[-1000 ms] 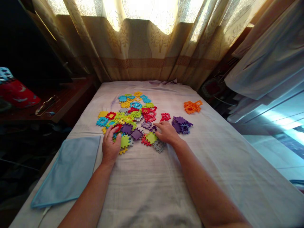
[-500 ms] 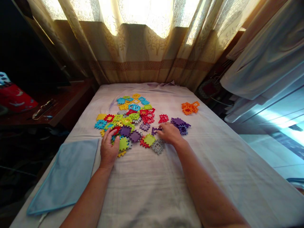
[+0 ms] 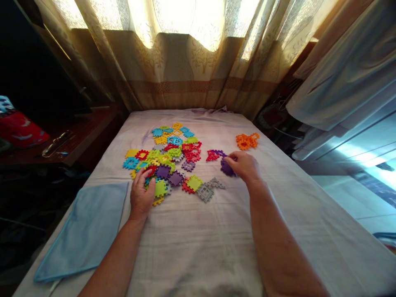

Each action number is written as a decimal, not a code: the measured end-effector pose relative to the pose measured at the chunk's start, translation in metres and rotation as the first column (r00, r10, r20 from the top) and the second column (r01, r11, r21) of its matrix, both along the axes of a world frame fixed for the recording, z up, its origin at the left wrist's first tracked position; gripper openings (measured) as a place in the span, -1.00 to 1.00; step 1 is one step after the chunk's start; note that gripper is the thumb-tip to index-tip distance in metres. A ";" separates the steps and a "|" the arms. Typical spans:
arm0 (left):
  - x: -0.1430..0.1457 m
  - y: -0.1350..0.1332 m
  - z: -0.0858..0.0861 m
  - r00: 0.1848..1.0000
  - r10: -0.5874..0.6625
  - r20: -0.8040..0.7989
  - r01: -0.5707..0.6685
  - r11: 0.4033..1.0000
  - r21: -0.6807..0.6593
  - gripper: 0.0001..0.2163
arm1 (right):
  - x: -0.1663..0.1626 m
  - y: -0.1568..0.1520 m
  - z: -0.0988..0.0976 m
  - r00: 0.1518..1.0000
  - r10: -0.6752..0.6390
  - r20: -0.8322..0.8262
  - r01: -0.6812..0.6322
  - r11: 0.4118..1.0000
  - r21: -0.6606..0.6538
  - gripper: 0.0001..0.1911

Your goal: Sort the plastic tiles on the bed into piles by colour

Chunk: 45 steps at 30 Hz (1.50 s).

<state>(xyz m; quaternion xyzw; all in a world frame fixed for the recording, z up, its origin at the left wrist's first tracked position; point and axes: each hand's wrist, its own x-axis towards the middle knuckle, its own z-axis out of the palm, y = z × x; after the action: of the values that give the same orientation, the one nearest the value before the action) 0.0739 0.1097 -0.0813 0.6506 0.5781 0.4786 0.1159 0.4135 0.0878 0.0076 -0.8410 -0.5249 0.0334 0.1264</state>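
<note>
My right hand [image 3: 245, 166] pinches a purple interlocking tile [image 3: 220, 153] over the purple tiles [image 3: 228, 168], which it partly hides. A red tile [image 3: 212, 156] lies just left of these fingers. At the near left of the mixed pile, my left hand [image 3: 142, 192] rests with fingers apart, its fingertips on a red tile [image 3: 151, 169]. Beside its thumb sits a lime tile [image 3: 160, 189]. Dark purple tiles [image 3: 176, 178] lie farther right in the pile. Between the hands are another lime tile [image 3: 194, 182] on a red one and a grey window tile [image 3: 205, 192].
Orange tiles [image 3: 247, 141] are grouped at the back right of the sheet-covered surface [image 3: 185, 255]. A light blue cloth bag [image 3: 85, 229] lies at the left edge. Behind hangs a curtain [image 3: 185, 70]. A dark wooden desk [image 3: 102, 123] stands at left.
My right hand has moved right and slightly away from me, carrying the purple tile to the purple group. A grey tile by the window tile is now uncovered. My left hand stays put.
</note>
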 end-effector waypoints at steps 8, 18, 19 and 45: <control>0.000 -0.001 0.001 1.000 0.002 0.005 -0.002 1.000 -0.004 -0.67 | 0.054 -0.011 -0.006 0.936 -0.352 -0.023 0.347 0.929 -0.126 -0.63; 0.000 0.000 0.001 1.000 -0.005 0.027 0.005 1.000 0.003 -0.71 | 0.058 -0.012 -0.013 0.946 -0.324 -0.009 0.320 0.938 -0.135 -0.62; 0.000 0.000 0.001 1.000 -0.003 0.027 0.003 1.000 0.003 -0.71 | 0.058 -0.013 -0.013 0.945 -0.327 -0.002 0.324 0.937 -0.131 -0.61; -0.001 0.001 -0.001 1.000 -0.009 0.014 0.010 1.000 -0.011 -0.70 | -0.095 0.015 -0.038 0.865 0.500 0.042 -0.498 0.866 -0.048 -0.64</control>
<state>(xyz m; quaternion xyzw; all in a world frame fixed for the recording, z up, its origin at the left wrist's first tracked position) 0.0726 0.1103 -0.0821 0.6494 0.5768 0.4794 0.1257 0.3185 0.1023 -0.0302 -0.6794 -0.7269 0.0521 0.0849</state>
